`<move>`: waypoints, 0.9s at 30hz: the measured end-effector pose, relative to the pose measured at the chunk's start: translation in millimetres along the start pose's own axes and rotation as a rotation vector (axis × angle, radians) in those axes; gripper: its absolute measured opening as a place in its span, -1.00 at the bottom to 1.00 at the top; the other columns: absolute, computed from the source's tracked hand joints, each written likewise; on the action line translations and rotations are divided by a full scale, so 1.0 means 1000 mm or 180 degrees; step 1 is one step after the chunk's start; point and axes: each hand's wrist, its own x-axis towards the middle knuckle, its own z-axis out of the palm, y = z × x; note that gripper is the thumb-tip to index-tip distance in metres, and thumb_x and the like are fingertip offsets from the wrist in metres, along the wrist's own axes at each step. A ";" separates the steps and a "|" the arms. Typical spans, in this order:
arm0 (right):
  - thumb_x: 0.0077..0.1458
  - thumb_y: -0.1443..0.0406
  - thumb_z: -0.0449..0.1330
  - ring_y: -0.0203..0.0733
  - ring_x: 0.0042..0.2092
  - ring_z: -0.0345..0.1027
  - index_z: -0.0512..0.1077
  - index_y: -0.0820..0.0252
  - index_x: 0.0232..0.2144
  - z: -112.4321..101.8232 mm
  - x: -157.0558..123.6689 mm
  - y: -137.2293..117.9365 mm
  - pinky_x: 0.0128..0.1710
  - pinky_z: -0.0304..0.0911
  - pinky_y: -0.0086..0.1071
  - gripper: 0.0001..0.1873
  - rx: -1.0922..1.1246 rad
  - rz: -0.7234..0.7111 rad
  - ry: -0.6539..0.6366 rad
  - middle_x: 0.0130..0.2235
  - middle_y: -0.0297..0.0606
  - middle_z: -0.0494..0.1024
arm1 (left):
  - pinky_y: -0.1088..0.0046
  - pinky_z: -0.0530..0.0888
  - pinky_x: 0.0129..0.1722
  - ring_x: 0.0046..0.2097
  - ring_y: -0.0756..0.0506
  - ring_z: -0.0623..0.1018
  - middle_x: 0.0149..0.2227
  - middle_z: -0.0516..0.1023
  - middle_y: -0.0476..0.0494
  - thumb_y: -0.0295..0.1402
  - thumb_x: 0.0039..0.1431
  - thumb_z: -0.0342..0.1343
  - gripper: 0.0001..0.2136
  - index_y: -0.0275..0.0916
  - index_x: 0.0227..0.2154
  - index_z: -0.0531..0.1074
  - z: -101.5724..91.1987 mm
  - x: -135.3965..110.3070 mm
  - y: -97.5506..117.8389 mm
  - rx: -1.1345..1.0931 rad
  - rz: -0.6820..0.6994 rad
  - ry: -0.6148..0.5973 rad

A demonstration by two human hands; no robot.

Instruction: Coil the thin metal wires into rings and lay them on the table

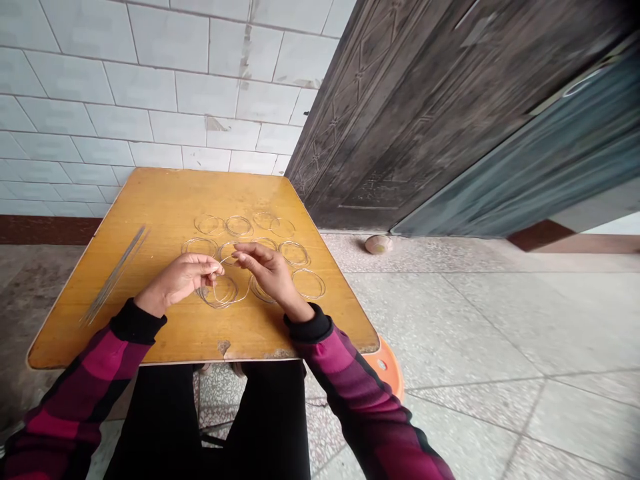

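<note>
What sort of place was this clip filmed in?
Probably the doorway or porch of a home or small building, not a factory: a dark embossed door beside a white-tiled wall, a terrazzo floor, and a small worn wooden table holding wire rings.

This looks like the covered entry or porch of a plain house, not a purpose-built workshop. A white glazed-tile wall [150, 73] with a dark maroon skirting band [45, 230] runs behind, and a dark embossed panelled door [400, 113] stands beside it. The floor is pale speckled terrazzo tile [450, 320]. A worn yellow wooden table [165, 207] and a round orange plastic stool [387, 367] make a simple work spot, with thin silver wire rings [295, 244] laid out.
</note>
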 end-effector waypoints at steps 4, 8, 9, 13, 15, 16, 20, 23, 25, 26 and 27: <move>0.07 0.03 0.33 -0.28 -0.34 0.46 0.59 0.14 -0.20 0.000 0.001 0.001 -0.32 0.39 -0.36 -0.65 -0.0125 -0.0003 -0.0038 -0.31 -0.27 0.62 | 0.47 0.35 -0.37 -0.44 0.04 0.44 -0.41 0.55 -0.14 -0.32 -0.14 0.42 -0.78 -0.39 -0.49 0.59 0.000 0.001 -0.001 0.0169 -0.0117 -0.0038; 0.05 0.05 0.34 -0.33 -0.45 0.41 0.60 0.16 -0.31 0.001 0.000 -0.002 -0.41 0.35 -0.40 -0.70 -0.0057 0.0013 0.0071 -0.41 -0.31 0.60 | 0.46 0.39 -0.32 -0.39 0.02 0.45 -0.38 0.56 -0.16 -0.23 -0.07 0.40 -0.73 -0.37 -0.43 0.59 -0.002 0.002 0.000 -0.0101 0.0099 0.0092; 0.04 0.05 0.35 -0.33 -0.46 0.42 0.59 0.16 -0.33 0.002 0.001 -0.003 -0.42 0.36 -0.39 -0.70 0.0067 0.0026 0.0171 -0.42 -0.32 0.60 | 0.45 0.41 -0.30 -0.36 0.00 0.47 -0.34 0.56 -0.18 -0.21 -0.05 0.39 -0.72 -0.36 -0.41 0.59 -0.003 0.002 0.000 -0.0196 0.0167 0.0171; -0.01 0.06 0.38 -0.30 -0.44 0.46 0.57 0.15 -0.35 0.003 0.002 -0.007 -0.39 0.42 -0.36 -0.70 0.0536 0.0041 0.0800 -0.44 -0.33 0.60 | 0.43 0.43 -0.25 -0.29 -0.03 0.51 -0.24 0.58 -0.22 -0.24 0.02 0.35 -0.75 -0.34 -0.33 0.59 -0.004 0.002 -0.004 -0.0252 0.0195 0.0365; -0.03 0.08 0.40 -0.29 -0.43 0.48 0.56 0.14 -0.34 0.002 0.004 -0.009 -0.35 0.44 -0.35 -0.71 0.0738 0.0073 0.1077 -0.42 -0.33 0.62 | 0.44 0.41 -0.24 -0.28 -0.03 0.51 -0.23 0.59 -0.23 -0.28 0.02 0.36 -0.77 -0.34 -0.31 0.60 -0.001 0.002 -0.009 -0.0160 0.0089 0.0308; -0.03 0.09 0.40 -0.30 -0.42 0.49 0.56 0.14 -0.33 0.002 0.004 -0.009 -0.34 0.45 -0.35 -0.72 0.0844 0.0098 0.1187 -0.41 -0.33 0.62 | 0.45 0.41 -0.24 -0.27 -0.03 0.51 -0.23 0.59 -0.23 -0.30 0.01 0.37 -0.77 -0.33 -0.30 0.60 0.001 0.002 -0.013 -0.0119 0.0034 0.0236; -0.04 0.14 0.41 -0.33 -0.39 0.52 0.54 0.14 -0.33 0.002 0.006 -0.004 -0.33 0.45 -0.42 -0.74 0.1289 0.0235 0.1395 -0.39 -0.35 0.64 | 0.42 0.41 -0.18 -0.21 -0.06 0.53 -0.18 0.61 -0.25 -0.31 -0.03 0.40 -0.77 -0.32 -0.32 0.62 0.009 0.002 -0.025 -0.0217 0.0094 -0.0076; -0.09 0.14 0.45 -0.36 -0.40 0.53 0.51 0.13 -0.33 0.003 0.007 0.002 -0.37 0.45 -0.50 -0.70 0.1679 0.0511 0.1224 -0.40 -0.38 0.63 | 0.41 0.44 -0.15 -0.17 -0.07 0.56 -0.21 0.63 -0.22 -0.32 -0.03 0.42 -0.80 -0.32 -0.38 0.61 0.012 0.004 -0.027 -0.0520 0.0313 -0.0006; -0.09 0.14 0.45 -0.37 -0.40 0.54 0.49 0.12 -0.31 0.003 0.008 0.004 -0.38 0.47 -0.52 -0.67 0.1909 0.0737 0.0934 -0.41 -0.41 0.63 | 0.40 0.46 -0.13 -0.17 -0.07 0.58 -0.27 0.64 -0.17 -0.31 -0.06 0.43 -0.80 -0.30 -0.41 0.59 0.011 0.005 -0.025 -0.0790 0.0430 0.0070; -0.07 0.13 0.45 -0.37 -0.40 0.54 0.48 0.11 -0.29 0.003 0.008 0.004 -0.39 0.47 -0.53 -0.67 0.2011 0.0832 0.0764 -0.41 -0.42 0.62 | 0.39 0.47 -0.11 -0.19 -0.07 0.58 -0.31 0.63 -0.14 -0.30 -0.07 0.44 -0.79 -0.29 -0.43 0.58 0.011 0.006 -0.023 -0.0930 0.0471 0.0072; -0.05 0.14 0.44 -0.38 -0.41 0.54 0.47 0.12 -0.27 0.003 0.007 0.005 -0.39 0.48 -0.54 -0.67 0.2109 0.0922 0.0584 -0.43 -0.44 0.61 | 0.37 0.48 -0.10 -0.21 -0.07 0.59 -0.36 0.62 -0.11 -0.29 -0.07 0.44 -0.78 -0.29 -0.45 0.56 0.011 0.007 -0.021 -0.1051 0.0495 0.0047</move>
